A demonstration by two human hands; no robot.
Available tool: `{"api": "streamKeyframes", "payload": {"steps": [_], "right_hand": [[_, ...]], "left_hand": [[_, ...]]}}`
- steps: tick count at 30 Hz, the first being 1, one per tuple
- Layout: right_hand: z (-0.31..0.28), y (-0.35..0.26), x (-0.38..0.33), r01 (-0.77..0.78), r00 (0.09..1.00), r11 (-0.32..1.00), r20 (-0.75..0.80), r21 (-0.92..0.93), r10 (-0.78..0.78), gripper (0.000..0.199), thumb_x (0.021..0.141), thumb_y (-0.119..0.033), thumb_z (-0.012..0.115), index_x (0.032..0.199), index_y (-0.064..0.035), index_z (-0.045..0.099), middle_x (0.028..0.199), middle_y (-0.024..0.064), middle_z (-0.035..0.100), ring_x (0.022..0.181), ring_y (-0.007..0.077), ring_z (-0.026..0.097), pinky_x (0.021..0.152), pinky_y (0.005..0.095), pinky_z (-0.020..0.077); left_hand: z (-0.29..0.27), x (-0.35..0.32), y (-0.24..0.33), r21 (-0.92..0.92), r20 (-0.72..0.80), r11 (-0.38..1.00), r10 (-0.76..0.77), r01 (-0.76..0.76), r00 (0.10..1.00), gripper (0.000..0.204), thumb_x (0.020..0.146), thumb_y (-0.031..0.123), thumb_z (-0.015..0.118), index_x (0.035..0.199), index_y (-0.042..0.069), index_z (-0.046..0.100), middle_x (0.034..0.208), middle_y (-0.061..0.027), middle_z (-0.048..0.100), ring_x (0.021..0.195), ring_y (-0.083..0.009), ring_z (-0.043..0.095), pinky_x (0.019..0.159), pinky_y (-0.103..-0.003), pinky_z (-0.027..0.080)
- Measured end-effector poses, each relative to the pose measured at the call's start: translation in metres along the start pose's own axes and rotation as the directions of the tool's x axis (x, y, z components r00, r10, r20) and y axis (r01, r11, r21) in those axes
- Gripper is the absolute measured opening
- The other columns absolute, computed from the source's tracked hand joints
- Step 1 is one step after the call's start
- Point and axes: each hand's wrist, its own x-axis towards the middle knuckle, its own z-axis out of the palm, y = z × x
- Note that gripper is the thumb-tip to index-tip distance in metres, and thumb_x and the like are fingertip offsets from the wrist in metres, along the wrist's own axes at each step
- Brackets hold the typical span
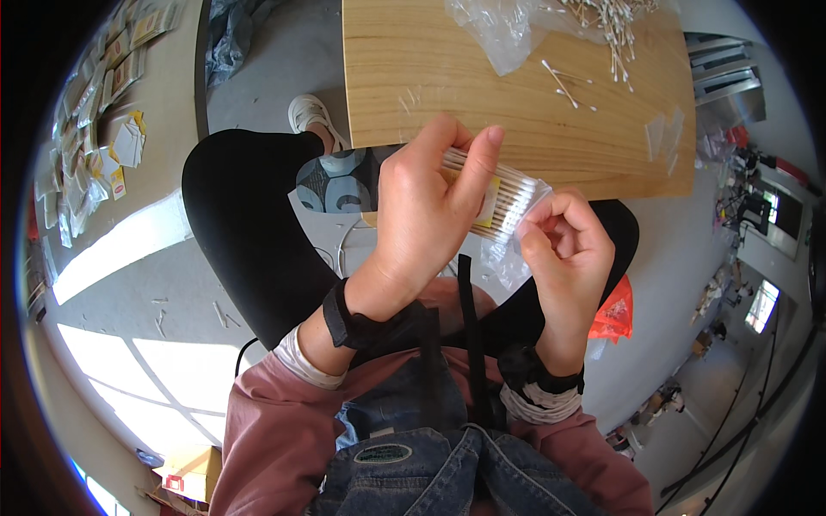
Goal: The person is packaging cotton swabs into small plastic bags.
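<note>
Between my hands is a bundle of cotton swabs [514, 199], white tips pointing right, with a yellow label on it. My left hand [434, 185] is closed round the bundle's left part, thumb along its top. At the tipped end, my right hand [564, 245] pinches the edge of a clear plastic bag [508, 262]. The bag covers the tips and hangs loose below them; how far it reaches along the sticks is hidden by my left hand. Both hands are above my lap, at the near edge of the wooden table [413, 60].
Loose cotton swabs [615, 34] lie piled at the table's far right, beside crumpled clear plastic [499, 34]. Several stray swabs [568, 86] lie nearer. Flat clear bags [664, 142] rest at the right edge. Packed bags [95, 112] cover a surface at left. A red plastic bag [613, 311] is right of my leg.
</note>
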Motion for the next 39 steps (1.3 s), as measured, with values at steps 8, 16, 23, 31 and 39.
{"api": "streamKeyframes", "payload": {"steps": [8,16,23,31,39], "right_hand": [[-0.002,-0.004,-0.001,-0.068,0.997,0.992,0.033,0.110,0.065,0.010,0.085,0.005,0.064,0.090,-0.0011,0.057,0.088,-0.0020,0.053,0.077,0.0032,0.050,0.067,0.0182,0.0411],[-0.003,-0.003,-0.001,-0.062,0.997,0.966,0.056,0.253,0.050,0.012,0.086,0.005,0.063,0.095,-0.0002,0.057,0.090,-0.0001,0.055,0.079,0.0037,0.051,0.069,0.0181,0.0417],[-0.006,-0.001,0.002,0.021,0.998,0.996,0.058,0.091,-0.026,0.016,0.082,0.007,0.068,0.093,-0.0009,0.058,0.088,-0.0017,0.055,0.074,0.0027,0.049,0.063,0.0161,0.0369],[-0.007,-0.003,0.002,-0.033,0.997,0.991,0.075,0.131,0.024,0.015,0.082,0.008,0.065,0.090,-0.0007,0.056,0.086,-0.0002,0.055,0.073,0.0036,0.050,0.064,0.0181,0.0393],[-0.005,-0.004,0.001,0.008,0.999,0.985,0.032,0.172,-0.014,0.019,0.083,0.007,0.069,0.097,0.0008,0.057,0.089,0.0022,0.056,0.078,0.0060,0.054,0.067,0.0192,0.0446]], "left_hand": [[-0.001,0.000,0.004,-0.078,0.038,0.994,-0.077,0.080,0.996,0.032,0.099,0.027,0.063,0.080,0.001,0.059,0.048,-0.0048,0.054,0.043,-0.0093,0.053,0.043,-0.026,0.039],[0.000,0.001,0.005,-0.120,0.043,0.988,-0.096,0.101,0.994,0.034,0.100,0.028,0.062,0.080,0.000,0.059,0.049,-0.0042,0.053,0.044,-0.0077,0.053,0.042,-0.025,0.038],[-0.001,0.002,0.004,-0.120,0.043,0.985,-0.121,0.125,0.992,0.035,0.099,0.028,0.063,0.080,0.000,0.059,0.049,-0.0046,0.053,0.044,-0.0080,0.053,0.042,-0.026,0.038],[-0.002,0.002,0.004,-0.090,0.043,0.991,-0.091,0.095,0.995,0.036,0.099,0.029,0.063,0.079,0.000,0.059,0.049,-0.0050,0.055,0.044,-0.0085,0.054,0.042,-0.026,0.038],[-0.003,0.005,0.005,-0.097,0.039,0.985,-0.139,0.142,0.990,0.037,0.100,0.030,0.061,0.078,0.000,0.060,0.049,-0.0033,0.054,0.044,-0.0063,0.052,0.041,-0.025,0.037]]}}
